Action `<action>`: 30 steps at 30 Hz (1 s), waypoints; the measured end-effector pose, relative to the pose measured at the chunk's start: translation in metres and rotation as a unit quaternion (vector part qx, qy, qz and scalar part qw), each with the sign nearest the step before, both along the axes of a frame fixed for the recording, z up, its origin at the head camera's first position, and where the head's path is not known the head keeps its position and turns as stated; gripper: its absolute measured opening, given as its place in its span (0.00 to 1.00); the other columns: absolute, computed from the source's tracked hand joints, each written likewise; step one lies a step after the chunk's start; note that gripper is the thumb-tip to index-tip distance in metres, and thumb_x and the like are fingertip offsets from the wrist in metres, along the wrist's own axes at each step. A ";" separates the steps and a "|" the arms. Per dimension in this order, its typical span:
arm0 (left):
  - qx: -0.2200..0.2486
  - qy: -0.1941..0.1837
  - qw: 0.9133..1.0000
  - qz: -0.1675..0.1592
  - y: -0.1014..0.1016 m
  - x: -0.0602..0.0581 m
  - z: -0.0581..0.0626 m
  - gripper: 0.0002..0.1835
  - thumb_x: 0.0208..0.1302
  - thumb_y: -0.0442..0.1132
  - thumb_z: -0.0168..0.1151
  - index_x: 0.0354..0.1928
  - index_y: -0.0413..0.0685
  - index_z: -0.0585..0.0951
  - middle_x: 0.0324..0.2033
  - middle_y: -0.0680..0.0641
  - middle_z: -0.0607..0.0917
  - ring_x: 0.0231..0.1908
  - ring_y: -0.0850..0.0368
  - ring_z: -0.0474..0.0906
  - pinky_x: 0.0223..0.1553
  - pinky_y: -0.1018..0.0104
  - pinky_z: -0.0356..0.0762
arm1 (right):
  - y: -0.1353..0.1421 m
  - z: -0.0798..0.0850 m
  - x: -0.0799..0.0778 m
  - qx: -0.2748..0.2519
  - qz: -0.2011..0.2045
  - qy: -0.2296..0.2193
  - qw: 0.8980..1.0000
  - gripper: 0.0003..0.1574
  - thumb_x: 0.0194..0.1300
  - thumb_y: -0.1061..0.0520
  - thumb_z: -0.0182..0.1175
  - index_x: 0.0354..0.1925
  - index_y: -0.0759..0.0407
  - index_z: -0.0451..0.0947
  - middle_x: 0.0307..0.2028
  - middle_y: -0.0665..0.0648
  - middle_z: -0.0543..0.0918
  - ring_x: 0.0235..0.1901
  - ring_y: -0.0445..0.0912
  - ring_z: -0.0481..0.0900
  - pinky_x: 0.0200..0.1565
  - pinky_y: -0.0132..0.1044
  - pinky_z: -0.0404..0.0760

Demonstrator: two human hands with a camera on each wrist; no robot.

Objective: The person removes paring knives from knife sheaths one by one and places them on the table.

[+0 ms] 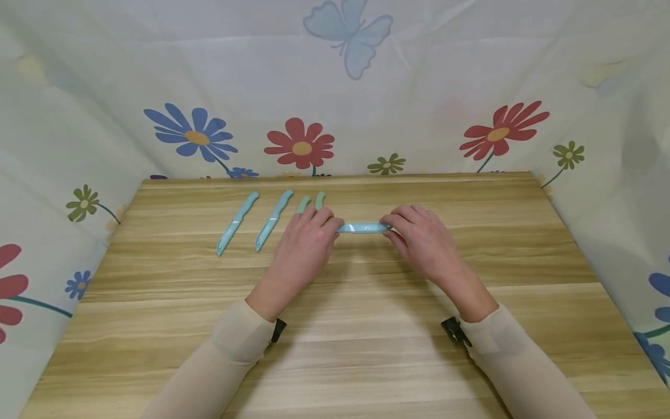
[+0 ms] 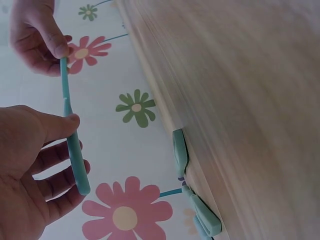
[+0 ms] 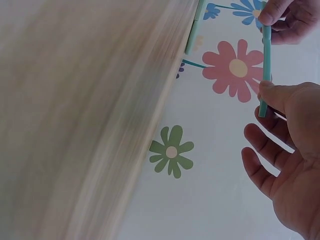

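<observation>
Both hands hold a light-blue paring knife in a matching sheath (image 1: pixel 362 227) level above the table. My left hand (image 1: pixel 309 241) pinches the handle end (image 2: pixel 77 165) between thumb and fingers. At the sheath's tip end, my right hand (image 1: pixel 421 238) grips with thumb and fingertips, its other fingers loosely bent in the right wrist view. Two more light-blue sheathed knives, one (image 1: pixel 238 224) farther left and one (image 1: pixel 274 221) nearer, lie slanted on the table left of my left hand. Behind that hand show the handles of two green knives (image 1: pixel 303 203), their lower parts hidden.
The wood-grain table (image 1: pixel 356 349) ends at a back edge close behind the knives. A white curtain with flowers and a butterfly (image 1: pixel 350 35) surrounds its back and sides. Dark wrist straps (image 1: pixel 456 331) sit on both light sleeves (image 1: pixel 518 361).
</observation>
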State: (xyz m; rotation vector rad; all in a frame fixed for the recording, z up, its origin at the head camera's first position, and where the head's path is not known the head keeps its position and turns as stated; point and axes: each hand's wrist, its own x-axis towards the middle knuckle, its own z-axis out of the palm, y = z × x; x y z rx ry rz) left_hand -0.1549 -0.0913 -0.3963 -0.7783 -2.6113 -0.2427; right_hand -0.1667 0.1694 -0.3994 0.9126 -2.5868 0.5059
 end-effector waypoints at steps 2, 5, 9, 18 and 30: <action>-0.002 0.002 1.000 0.002 0.000 0.000 0.000 0.12 0.68 0.37 0.75 0.52 0.44 0.89 0.42 0.47 0.82 0.43 0.47 0.76 0.41 0.57 0.79 | 0.000 0.000 0.001 0.005 -0.003 -0.004 1.000 0.16 0.69 0.56 0.73 0.53 0.60 0.86 0.50 0.56 0.85 0.49 0.55 0.79 0.50 0.51 0.81; -0.005 0.001 1.000 0.006 0.001 0.000 -0.001 0.13 0.68 0.37 0.75 0.52 0.45 0.89 0.42 0.47 0.83 0.43 0.48 0.76 0.41 0.57 0.79 | -0.001 0.001 0.002 0.012 -0.007 -0.009 1.000 0.21 0.69 0.56 0.74 0.57 0.61 0.85 0.51 0.57 0.84 0.51 0.56 0.79 0.52 0.53 0.81; -0.012 -0.001 1.000 0.011 0.001 -0.001 -0.001 0.12 0.68 0.37 0.75 0.52 0.45 0.89 0.42 0.47 0.83 0.43 0.48 0.75 0.41 0.57 0.78 | -0.005 0.003 0.003 0.035 -0.003 0.005 0.999 0.34 0.66 0.54 0.77 0.66 0.62 0.79 0.56 0.61 0.83 0.55 0.58 0.80 0.57 0.56 0.80; -0.025 0.003 1.000 0.011 0.001 0.002 -0.002 0.11 0.69 0.37 0.74 0.51 0.45 0.89 0.43 0.47 0.83 0.44 0.47 0.75 0.41 0.57 0.77 | -0.033 0.010 0.003 0.102 0.032 0.020 0.994 0.40 0.68 0.52 0.75 0.72 0.61 0.73 0.64 0.61 0.79 0.63 0.58 0.77 0.62 0.52 0.79; -0.018 0.007 1.000 0.008 0.002 0.003 -0.003 0.10 0.70 0.37 0.73 0.51 0.45 0.89 0.42 0.47 0.82 0.43 0.48 0.74 0.39 0.59 0.76 | -0.042 0.006 0.004 0.086 0.020 0.039 0.995 0.24 0.68 0.58 0.75 0.60 0.62 0.84 0.52 0.58 0.84 0.50 0.54 0.80 0.49 0.45 0.83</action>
